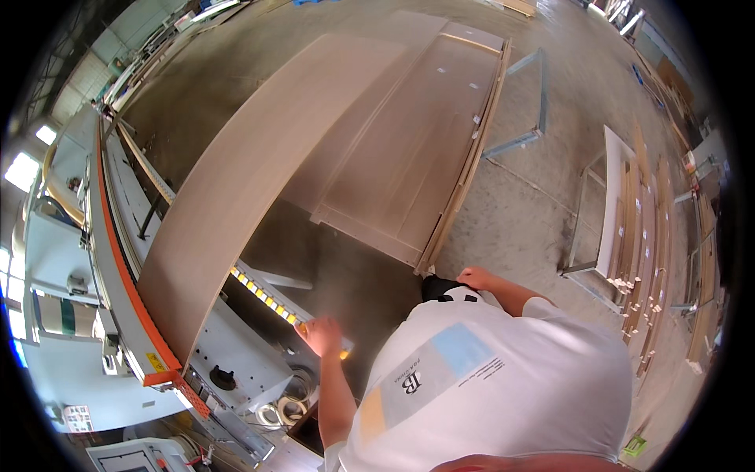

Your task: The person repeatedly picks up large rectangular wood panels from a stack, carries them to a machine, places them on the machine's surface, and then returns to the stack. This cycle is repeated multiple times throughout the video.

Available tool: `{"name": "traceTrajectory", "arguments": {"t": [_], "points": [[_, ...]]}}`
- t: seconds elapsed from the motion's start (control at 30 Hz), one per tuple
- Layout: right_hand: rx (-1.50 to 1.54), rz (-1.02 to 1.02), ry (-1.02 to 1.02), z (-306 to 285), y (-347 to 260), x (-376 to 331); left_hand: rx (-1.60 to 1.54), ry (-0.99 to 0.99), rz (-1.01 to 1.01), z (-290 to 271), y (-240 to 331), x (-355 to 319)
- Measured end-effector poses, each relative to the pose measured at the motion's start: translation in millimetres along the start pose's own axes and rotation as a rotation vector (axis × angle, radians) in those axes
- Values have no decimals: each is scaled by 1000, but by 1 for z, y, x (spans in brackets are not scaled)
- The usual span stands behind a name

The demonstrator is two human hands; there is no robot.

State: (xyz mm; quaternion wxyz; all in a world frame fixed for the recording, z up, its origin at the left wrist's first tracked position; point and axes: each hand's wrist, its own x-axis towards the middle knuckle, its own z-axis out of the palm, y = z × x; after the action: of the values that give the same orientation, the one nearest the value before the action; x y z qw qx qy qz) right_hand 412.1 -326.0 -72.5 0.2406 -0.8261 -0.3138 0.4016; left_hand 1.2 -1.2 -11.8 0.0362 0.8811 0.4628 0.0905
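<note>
My left hand (321, 337) is over the near end of a rail with yellow rollers (263, 295). Its fingers are smeared, so I cannot tell whether they touch or grip the rail. My right hand (476, 277) is at my right hip, fingers curled in, with no object visible in them. A long brown panel (236, 157) slopes up from an edge-banding machine (130, 267) with an orange strip at my left. Ahead of me, past the rail, lies a stack of wide brown boards (393, 149).
A grey metal frame (527, 138) stands right of the boards. Farther right, long narrow strips (645, 236) and a white panel (616, 204) rest on a metal rack (582, 271). Rolls of edge tape (291, 407) sit below the rail, near my left forearm.
</note>
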Motion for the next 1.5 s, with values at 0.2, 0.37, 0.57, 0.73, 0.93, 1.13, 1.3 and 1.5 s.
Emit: {"name": "traceTrajectory", "arguments": {"t": [0.2, 0.37, 0.57, 0.73, 0.93, 1.13, 1.3, 1.5], "points": [[-187, 11, -100, -28, 65, -17, -65, 72, -36, -4, 12, -3], [-106, 209, -126, -66, 56, -40, -34, 68, -24, -4, 20, -2], [-119, 154, -101, -108, 78, -37, 300, -26, 29, 16, 47, -12], [396, 181, -33, -129, 149, -31, 9, -682, -42, 42, 190, -60], [652, 295, 230, -222, 299, -70, -263, -943, 83, 90, 378, -70], [713, 498, 441, -328, 423, -117, -174, -956, 310, 108, 549, 12], [912, 310, 593, -389, 448, -74, -555, -838, 425, 184, 623, 121], [851, 418, 356, -447, 455, -58, -908, -513, 610, 184, 850, 239]]}}
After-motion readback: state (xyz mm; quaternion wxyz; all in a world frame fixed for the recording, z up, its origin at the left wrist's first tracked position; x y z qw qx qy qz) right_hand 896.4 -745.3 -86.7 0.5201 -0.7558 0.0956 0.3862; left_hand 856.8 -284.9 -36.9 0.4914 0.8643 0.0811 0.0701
